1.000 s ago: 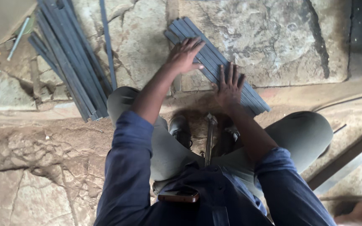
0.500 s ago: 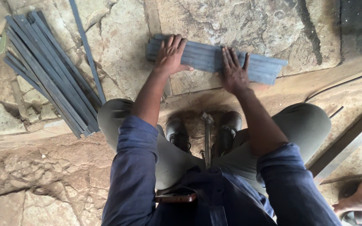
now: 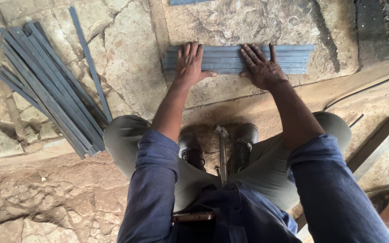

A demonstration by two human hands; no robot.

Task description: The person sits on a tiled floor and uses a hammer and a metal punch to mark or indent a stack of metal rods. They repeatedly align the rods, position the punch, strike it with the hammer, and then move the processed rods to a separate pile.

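grey metal strips (image 3: 230, 59) lie side by side on the stone floor (image 3: 131, 76). left hand (image 3: 189, 63) and right hand (image 3: 261, 67) rest flat and open on them, gripping nothing

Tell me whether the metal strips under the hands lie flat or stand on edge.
Flat: the grey metal strips lie side by side on the stone floor, both palms pressed on top.

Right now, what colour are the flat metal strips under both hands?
The flat metal strips are dull blue-grey, seen in the head view, under the left hand and right hand.
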